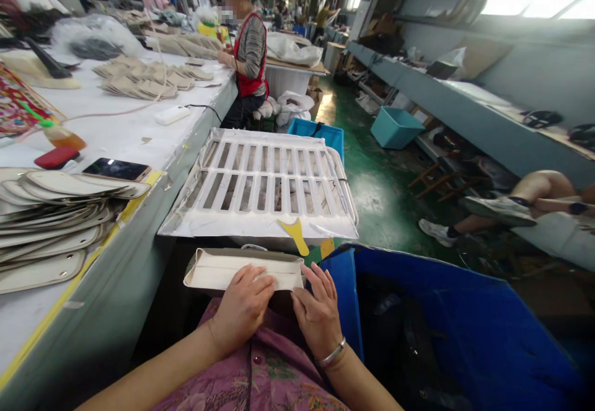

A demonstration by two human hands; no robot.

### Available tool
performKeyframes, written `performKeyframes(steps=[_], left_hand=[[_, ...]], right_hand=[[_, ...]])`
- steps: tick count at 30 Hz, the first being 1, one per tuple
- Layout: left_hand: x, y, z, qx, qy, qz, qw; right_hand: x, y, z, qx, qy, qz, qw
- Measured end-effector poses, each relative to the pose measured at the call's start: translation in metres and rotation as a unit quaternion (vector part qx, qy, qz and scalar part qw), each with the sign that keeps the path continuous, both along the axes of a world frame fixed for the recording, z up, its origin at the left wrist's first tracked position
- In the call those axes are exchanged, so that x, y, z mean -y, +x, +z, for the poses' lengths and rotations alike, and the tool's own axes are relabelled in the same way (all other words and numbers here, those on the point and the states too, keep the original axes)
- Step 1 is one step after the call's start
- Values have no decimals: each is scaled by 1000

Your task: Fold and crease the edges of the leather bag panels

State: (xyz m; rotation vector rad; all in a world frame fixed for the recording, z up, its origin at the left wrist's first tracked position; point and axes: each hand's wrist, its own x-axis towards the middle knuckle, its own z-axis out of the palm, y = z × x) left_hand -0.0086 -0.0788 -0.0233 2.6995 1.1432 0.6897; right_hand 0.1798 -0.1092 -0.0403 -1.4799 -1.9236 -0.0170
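Note:
A cream, box-shaped piece (211, 271) that looks like a bag body, with darker grey-beige sides and a seam line along its top face, rests over my lap. My left hand (246, 305) grips its near edge, fingers bent over the cream face. At the right end, my right hand (320, 309) holds the corner between thumb and fingers, its other fingertips raised along the edge. The undersides of both palms are hidden. Just beyond the piece stands a white slatted rack (260, 222), with a yellow Y-shaped tool (295, 235) on its near edge.
On the left table (121, 113) lie a stack of cream panels (51, 231), a phone (116, 169), a red object (56, 157) and a glue bottle (62, 135). A large blue bin (432, 274) is close on my right. A co-worker (251, 51) sits ahead; another person's legs (502, 206) extend from the right.

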Motion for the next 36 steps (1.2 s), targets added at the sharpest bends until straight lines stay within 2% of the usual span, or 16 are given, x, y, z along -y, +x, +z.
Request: performKeyframes(steps=[4, 8, 10, 11, 13, 15, 17, 18, 21, 24, 27, 30, 33, 36], left_hand=[[-1, 4, 9, -9, -47, 67, 997], [-16, 10, 22, -47, -178, 112, 976], [-24, 13, 27, -73, -216, 123, 966], [-27, 14, 28, -86, -223, 126, 963], [-30, 15, 30, -110, -229, 124, 959], [-30, 15, 31, -119, -234, 121, 957], [-29, 15, 31, -120, -238, 121, 956], [-29, 15, 32, -120, -239, 120, 956], [-30, 17, 34, -121, -225, 119, 959], [-28, 16, 35, -111, -207, 129, 963], [-19, 6, 33, -86, -139, 129, 978], [-10, -14, 27, -86, -90, 89, 988], [-8, -29, 21, -66, -129, 67, 987], [-13, -31, 18, -44, -154, 80, 984]], right_hand=[[1, -6, -8, -90, -101, -58, 989], [-6, -8, -15, -250, -198, -93, 943], [-9, -9, -17, -291, -220, -98, 926], [-9, -10, -18, -292, -214, -103, 927], [-5, -13, -19, -234, -157, -113, 953], [3, -16, -21, -112, -43, -99, 988], [12, -18, -24, 17, 57, -51, 997], [15, -18, -26, 69, 83, -25, 994], [21, -21, -28, 179, 100, 11, 979], [21, -27, -28, 245, 113, -11, 963], [21, -35, -26, 266, 133, -36, 954], [23, -40, -27, 258, 146, -47, 954], [23, -42, -30, 250, 144, -46, 956], [20, -46, -36, 261, 146, -25, 954]])
